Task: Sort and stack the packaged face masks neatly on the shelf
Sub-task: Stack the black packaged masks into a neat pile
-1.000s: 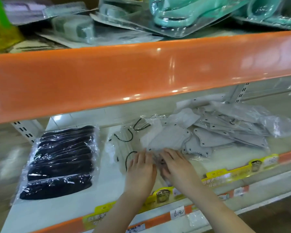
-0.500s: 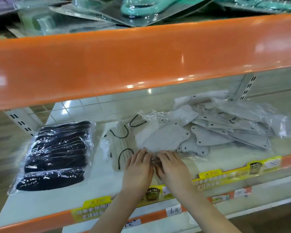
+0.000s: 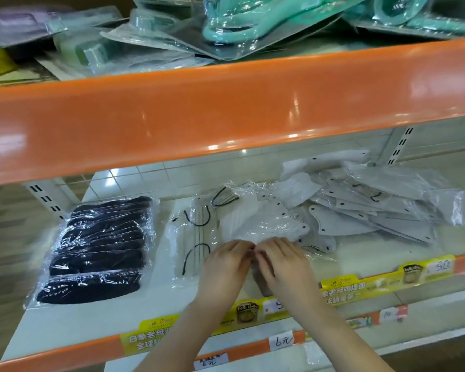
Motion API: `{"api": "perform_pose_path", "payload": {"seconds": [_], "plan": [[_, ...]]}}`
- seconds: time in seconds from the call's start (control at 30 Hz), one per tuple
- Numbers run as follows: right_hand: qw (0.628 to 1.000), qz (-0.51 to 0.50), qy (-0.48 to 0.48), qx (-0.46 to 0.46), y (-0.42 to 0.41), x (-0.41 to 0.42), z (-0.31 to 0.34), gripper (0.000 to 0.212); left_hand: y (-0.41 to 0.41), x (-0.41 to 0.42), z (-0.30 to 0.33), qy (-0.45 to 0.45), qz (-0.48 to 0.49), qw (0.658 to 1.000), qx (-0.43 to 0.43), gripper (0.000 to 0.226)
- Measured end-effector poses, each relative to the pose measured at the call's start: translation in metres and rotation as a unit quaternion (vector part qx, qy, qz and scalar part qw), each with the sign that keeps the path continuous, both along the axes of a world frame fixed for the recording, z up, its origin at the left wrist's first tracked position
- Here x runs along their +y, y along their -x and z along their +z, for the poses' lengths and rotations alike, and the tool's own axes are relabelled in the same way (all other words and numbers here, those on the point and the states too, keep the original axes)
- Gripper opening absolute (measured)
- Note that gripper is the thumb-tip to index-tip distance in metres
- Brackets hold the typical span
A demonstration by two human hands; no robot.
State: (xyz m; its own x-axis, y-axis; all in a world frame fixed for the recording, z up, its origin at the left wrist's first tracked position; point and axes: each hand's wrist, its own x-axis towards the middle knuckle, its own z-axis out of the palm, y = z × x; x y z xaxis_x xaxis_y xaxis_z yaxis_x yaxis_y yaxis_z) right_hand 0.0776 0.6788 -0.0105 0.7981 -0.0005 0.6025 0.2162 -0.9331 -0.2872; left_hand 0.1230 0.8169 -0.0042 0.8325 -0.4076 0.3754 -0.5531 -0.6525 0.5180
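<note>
White shelf (image 3: 73, 322) under an orange-fronted upper shelf (image 3: 226, 108); tiled floor visible behind.

Far left: pack of black masks (image 3: 97, 249) in clear wrap, lying flat, well apart from the hands.

Next right: clear pack of pale masks with black ear loops (image 3: 195, 237), flat, just beside the left hand.

Front rail: yellow promo strip (image 3: 150, 335) with Chinese print, partly blurred; handwritten white tag (image 3: 281, 340) reads "6元".

Centre: left hand (image 3: 224, 269) and right hand (image 3: 283, 265), knuckles up, fingertips meeting at the near edge of a clear bag of white masks (image 3: 263, 224). Fingers curled and pinching the plastic there, both hands; the exact hold is hidden beneath the fingers.

Right: loose pile of grey-white masks (image 3: 365, 210), fanned and overlapping, partly inside crumpled clear bags. A tag on the rail below reads "10" (image 3: 392, 314); another at far right is too blurred to read.

Upper shelf: teal items in clear blister packs (image 3: 242, 25).
</note>
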Motion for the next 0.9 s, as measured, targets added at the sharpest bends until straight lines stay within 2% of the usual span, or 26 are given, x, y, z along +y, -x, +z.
{"api": "perform_pose_path", "payload": {"seconds": [0.1,0.17,0.23,0.33,0.4,0.47,0.57,0.63,0.7,0.77,0.83,0.9], "plan": [[1.000,-0.012,-0.006,-0.010,-0.002,-0.011,0.021,0.018,-0.004,0.003,0.022,0.129,-0.008,0.989,0.068,0.016],[0.999,-0.036,0.004,-0.019,-0.007,-0.022,0.031,0.022,-0.006,0.008,0.037,0.193,-0.016,0.977,0.091,0.028],[0.998,-0.056,0.009,-0.039,-0.011,-0.032,0.039,0.023,-0.007,0.014,0.049,0.244,-0.009,0.964,0.104,0.036],[0.995,-0.062,0.015,-0.073,-0.014,-0.036,0.047,0.025,-0.011,0.026,0.060,0.307,0.031,0.941,0.136,0.036],[0.995,-0.046,0.019,-0.082,-0.014,-0.028,0.048,0.033,-0.017,0.035,0.064,0.342,0.058,0.926,0.152,0.034],[0.997,-0.003,0.031,-0.065,-0.014,-0.016,0.044,0.043,-0.023,0.047,0.065,0.365,0.082,0.913,0.163,0.033],[0.995,0.061,0.080,0.007,-0.015,0.003,0.028,0.058,-0.032,0.066,0.063,0.406,0.109,0.884,0.205,0.030],[0.991,0.076,0.102,0.030,-0.015,0.012,0.019,0.058,-0.037,0.077,0.060,0.421,0.119,0.867,0.238,0.029],[0.992,0.075,0.097,0.018,-0.018,0.020,0.016,0.047,-0.040,0.089,0.056,0.423,0.128,0.859,0.260,0.027],[0.994,0.075,0.080,-0.006,-0.023,0.026,0.017,0.036,-0.042,0.100,0.053,0.391,0.133,0.870,0.269,0.025],[0.993,0.085,0.075,-0.028,-0.028,0.030,0.016,0.029,-0.044,0.110,0.048,0.290,0.144,0.915,0.240,0.024],[0.991,0.096,0.079,-0.042,-0.035,0.038,0.016,0.023,-0.042,0.119,0.042,0.126,0.155,0.971,0.128,0.030]]}}
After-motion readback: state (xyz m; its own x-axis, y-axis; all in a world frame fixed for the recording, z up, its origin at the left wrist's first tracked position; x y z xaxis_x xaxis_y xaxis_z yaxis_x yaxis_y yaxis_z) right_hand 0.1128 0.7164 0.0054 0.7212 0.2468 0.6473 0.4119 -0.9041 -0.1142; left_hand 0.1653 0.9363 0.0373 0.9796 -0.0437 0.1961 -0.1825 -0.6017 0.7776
